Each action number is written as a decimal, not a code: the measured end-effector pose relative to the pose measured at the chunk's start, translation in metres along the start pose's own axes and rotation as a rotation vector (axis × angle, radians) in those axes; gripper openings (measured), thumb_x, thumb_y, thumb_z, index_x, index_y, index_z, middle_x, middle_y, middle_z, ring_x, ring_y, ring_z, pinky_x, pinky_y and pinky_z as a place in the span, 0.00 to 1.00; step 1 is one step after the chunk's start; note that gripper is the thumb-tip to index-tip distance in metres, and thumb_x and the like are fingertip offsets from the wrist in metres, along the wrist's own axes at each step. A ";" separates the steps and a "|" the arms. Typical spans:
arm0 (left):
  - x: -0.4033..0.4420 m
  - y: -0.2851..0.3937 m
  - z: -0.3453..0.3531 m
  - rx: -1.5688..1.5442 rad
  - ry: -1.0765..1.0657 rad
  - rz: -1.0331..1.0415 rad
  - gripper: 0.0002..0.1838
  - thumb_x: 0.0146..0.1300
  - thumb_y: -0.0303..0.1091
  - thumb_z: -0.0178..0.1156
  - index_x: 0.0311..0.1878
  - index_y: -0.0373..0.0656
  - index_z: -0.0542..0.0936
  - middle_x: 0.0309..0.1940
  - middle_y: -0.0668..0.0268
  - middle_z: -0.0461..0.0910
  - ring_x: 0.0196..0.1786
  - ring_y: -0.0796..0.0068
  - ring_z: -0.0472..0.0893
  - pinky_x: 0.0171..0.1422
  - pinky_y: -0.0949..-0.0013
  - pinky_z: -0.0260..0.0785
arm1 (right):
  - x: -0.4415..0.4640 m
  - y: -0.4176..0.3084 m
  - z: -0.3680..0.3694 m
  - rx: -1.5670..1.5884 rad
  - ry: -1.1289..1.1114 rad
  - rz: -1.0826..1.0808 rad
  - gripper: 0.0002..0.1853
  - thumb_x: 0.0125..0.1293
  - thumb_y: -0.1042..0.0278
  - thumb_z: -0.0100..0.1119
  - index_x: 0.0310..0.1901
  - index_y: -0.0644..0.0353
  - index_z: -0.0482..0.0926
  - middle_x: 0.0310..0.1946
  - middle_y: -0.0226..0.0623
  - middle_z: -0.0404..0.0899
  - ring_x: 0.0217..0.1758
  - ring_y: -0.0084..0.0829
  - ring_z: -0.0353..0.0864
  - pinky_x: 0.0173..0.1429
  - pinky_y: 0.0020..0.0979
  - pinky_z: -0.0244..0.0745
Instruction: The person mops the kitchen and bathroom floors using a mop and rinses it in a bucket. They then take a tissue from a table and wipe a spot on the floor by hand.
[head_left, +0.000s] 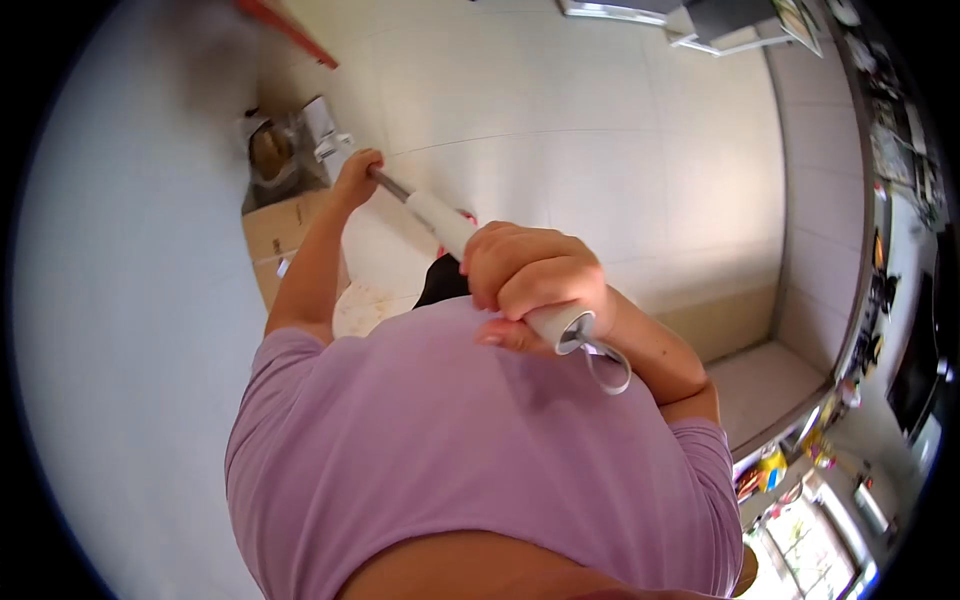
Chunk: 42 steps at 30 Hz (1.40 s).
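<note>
A flat mop with a white sleeve on a metal pole runs slantwise across my body. My right hand is wrapped around the white grip near its top end, close to my chest. A white hanging loop dangles from that end. Farther down, my left hand is closed around the metal pole. Beyond it, the mop's white lower end is near the floor, small and partly unclear.
Cardboard boxes and a grey bag stand along the wall at left. Pale tiled floor stretches ahead. A counter with a tiled side and many items on top lies at right. A red bar shows at upper left.
</note>
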<state>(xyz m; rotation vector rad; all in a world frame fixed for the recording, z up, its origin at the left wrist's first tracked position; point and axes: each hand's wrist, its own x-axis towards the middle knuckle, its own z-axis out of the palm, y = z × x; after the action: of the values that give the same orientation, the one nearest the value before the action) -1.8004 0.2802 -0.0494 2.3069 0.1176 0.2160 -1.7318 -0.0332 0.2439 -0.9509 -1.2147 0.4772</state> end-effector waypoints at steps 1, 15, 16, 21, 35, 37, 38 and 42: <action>0.049 0.048 -0.013 -0.017 -0.027 0.018 0.09 0.41 0.14 0.48 0.27 0.38 0.68 0.26 0.54 0.69 0.34 0.52 0.69 0.37 0.61 0.62 | 0.029 -0.035 -0.043 -0.013 0.028 0.011 0.15 0.48 0.78 0.68 0.22 0.58 0.67 0.25 0.35 0.71 0.28 0.34 0.72 0.30 0.33 0.67; 0.169 0.249 0.181 -0.204 -0.539 0.176 0.06 0.40 0.19 0.53 0.21 0.39 0.66 0.20 0.60 0.67 0.26 0.61 0.68 0.30 0.63 0.58 | -0.089 -0.221 -0.185 -0.175 0.500 0.107 0.13 0.51 0.79 0.62 0.20 0.59 0.66 0.18 0.36 0.70 0.21 0.34 0.71 0.27 0.40 0.67; 0.171 0.284 0.201 -0.251 -0.558 0.232 0.06 0.41 0.21 0.55 0.21 0.39 0.67 0.19 0.60 0.67 0.25 0.59 0.68 0.28 0.62 0.58 | -0.105 -0.247 -0.188 -0.203 0.577 0.129 0.13 0.51 0.77 0.62 0.20 0.59 0.65 0.18 0.35 0.71 0.20 0.33 0.72 0.27 0.41 0.67; 0.158 0.455 0.315 -0.326 -0.758 0.415 0.05 0.41 0.24 0.58 0.22 0.42 0.72 0.22 0.62 0.73 0.31 0.58 0.75 0.33 0.59 0.65 | -0.218 -0.401 -0.211 -0.605 0.590 0.276 0.09 0.50 0.69 0.59 0.22 0.54 0.67 0.19 0.30 0.72 0.20 0.25 0.70 0.28 0.30 0.64; 0.127 0.631 0.484 -0.610 -1.191 0.936 0.05 0.43 0.26 0.60 0.25 0.42 0.74 0.20 0.59 0.74 0.29 0.56 0.77 0.33 0.59 0.66 | -0.257 -0.482 -0.185 -0.799 0.546 0.270 0.11 0.53 0.63 0.60 0.25 0.52 0.66 0.19 0.25 0.68 0.21 0.21 0.68 0.32 0.28 0.64; 0.138 0.626 0.472 -0.637 -1.128 1.030 0.05 0.43 0.27 0.59 0.24 0.43 0.73 0.19 0.58 0.73 0.29 0.54 0.76 0.36 0.58 0.67 | -0.243 -0.470 -0.198 -0.784 0.512 0.184 0.11 0.54 0.63 0.60 0.25 0.52 0.66 0.19 0.25 0.67 0.21 0.21 0.68 0.32 0.28 0.65; 0.148 0.630 0.450 -0.589 -1.158 0.996 0.04 0.43 0.26 0.57 0.23 0.42 0.72 0.18 0.58 0.73 0.29 0.54 0.75 0.37 0.56 0.65 | -0.234 -0.466 -0.202 -0.782 0.498 0.146 0.11 0.54 0.63 0.60 0.25 0.52 0.66 0.19 0.25 0.67 0.21 0.21 0.68 0.32 0.28 0.65; 0.216 0.599 0.364 -0.445 -1.179 0.917 0.03 0.46 0.24 0.53 0.25 0.42 0.69 0.19 0.58 0.71 0.29 0.53 0.74 0.37 0.54 0.63 | -0.177 -0.435 -0.225 -0.769 0.446 0.053 0.12 0.55 0.63 0.60 0.25 0.52 0.65 0.18 0.25 0.66 0.21 0.21 0.67 0.33 0.29 0.67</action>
<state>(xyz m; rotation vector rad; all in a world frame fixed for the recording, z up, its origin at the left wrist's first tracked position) -1.5081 -0.3544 0.1750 1.5606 -1.4133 -0.6153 -1.6505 -0.4852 0.4897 -1.6407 -0.9590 -0.1952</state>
